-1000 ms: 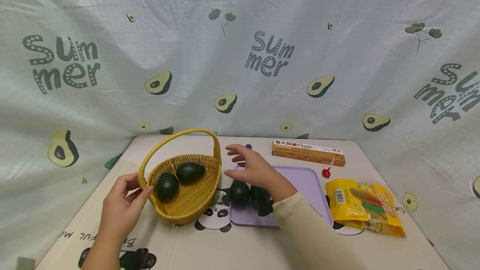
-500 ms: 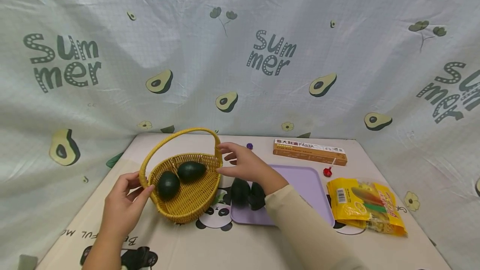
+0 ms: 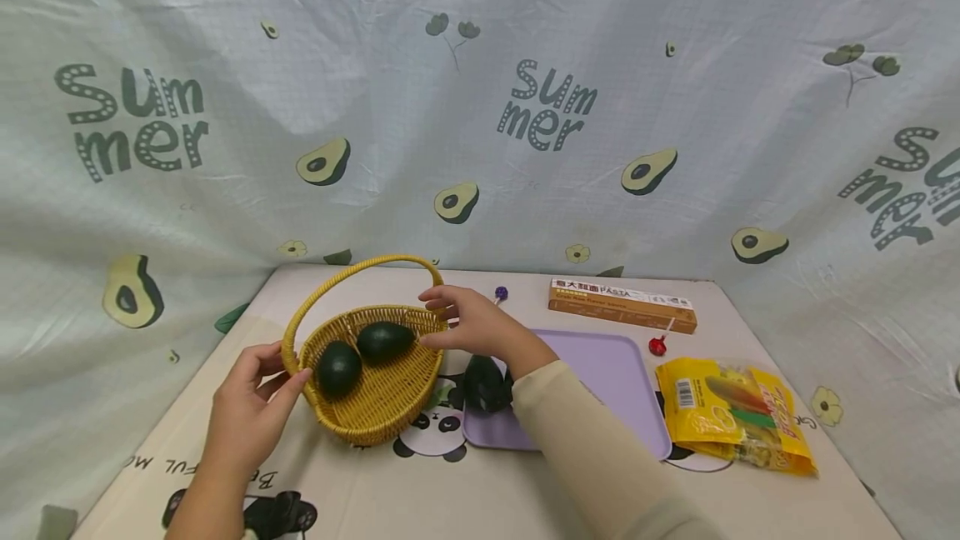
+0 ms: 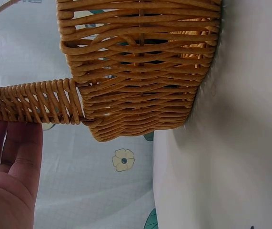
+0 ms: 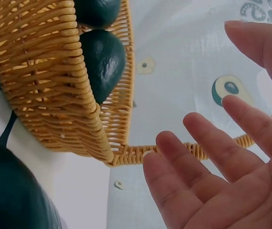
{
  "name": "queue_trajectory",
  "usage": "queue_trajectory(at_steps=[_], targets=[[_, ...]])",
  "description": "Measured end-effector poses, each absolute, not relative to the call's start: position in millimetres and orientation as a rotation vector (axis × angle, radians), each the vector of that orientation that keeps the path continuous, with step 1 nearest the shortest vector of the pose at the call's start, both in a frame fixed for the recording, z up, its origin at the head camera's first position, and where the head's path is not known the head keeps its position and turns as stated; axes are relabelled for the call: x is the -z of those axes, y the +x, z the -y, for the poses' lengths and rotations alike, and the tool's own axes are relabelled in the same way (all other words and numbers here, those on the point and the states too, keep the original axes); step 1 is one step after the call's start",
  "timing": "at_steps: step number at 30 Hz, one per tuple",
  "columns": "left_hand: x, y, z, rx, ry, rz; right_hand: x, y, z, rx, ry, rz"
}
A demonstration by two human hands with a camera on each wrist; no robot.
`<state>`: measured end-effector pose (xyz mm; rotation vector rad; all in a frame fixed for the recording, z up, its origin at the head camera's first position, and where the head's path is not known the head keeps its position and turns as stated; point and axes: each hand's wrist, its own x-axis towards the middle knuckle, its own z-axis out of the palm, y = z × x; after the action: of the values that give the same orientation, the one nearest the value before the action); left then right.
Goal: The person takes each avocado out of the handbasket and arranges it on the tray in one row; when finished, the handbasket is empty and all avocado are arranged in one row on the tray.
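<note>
A yellow wicker basket (image 3: pixel 362 427) with a tall arched handle (image 3: pixel 337 277) stands on the table at centre left. Two dark green avocados (image 3: pixel 339 369) lie inside it. My left hand (image 3: pixel 251 402) pinches the handle's left foot between thumb and fingers; in the left wrist view, fingers (image 4: pixel 24 148) lie against the woven handle (image 4: pixel 35 102). Beside the handle's right side is my right hand (image 3: pixel 480 327), fingers spread and holding nothing. In the right wrist view this hand (image 5: pixel 231 167) is in front of the handle; whether it touches cannot be told.
Right of the basket, a lilac tray (image 3: pixel 607 365) bears dark green avocados (image 3: pixel 483 386), partly hidden by the right sleeve. Behind it are a pasta box (image 3: pixel 622 307) and a purple lollipop (image 3: pixel 501 293). A red lollipop (image 3: pixel 657 346) and yellow snack bag (image 3: pixel 735 415) lie at right.
My right hand has moved left from above the tray's left edge to the basket handle's right side. The left hand keeps its hold; the basket stays about where it was.
</note>
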<state>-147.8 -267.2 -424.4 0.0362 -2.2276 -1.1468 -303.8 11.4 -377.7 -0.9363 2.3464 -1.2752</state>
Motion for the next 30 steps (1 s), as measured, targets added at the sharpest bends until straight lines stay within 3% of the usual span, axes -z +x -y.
queue_trajectory(at_steps=[30], targets=[[426,-146,267,1.122,0.077,2.279,389,-311,41,1.101,-0.831,-2.409]])
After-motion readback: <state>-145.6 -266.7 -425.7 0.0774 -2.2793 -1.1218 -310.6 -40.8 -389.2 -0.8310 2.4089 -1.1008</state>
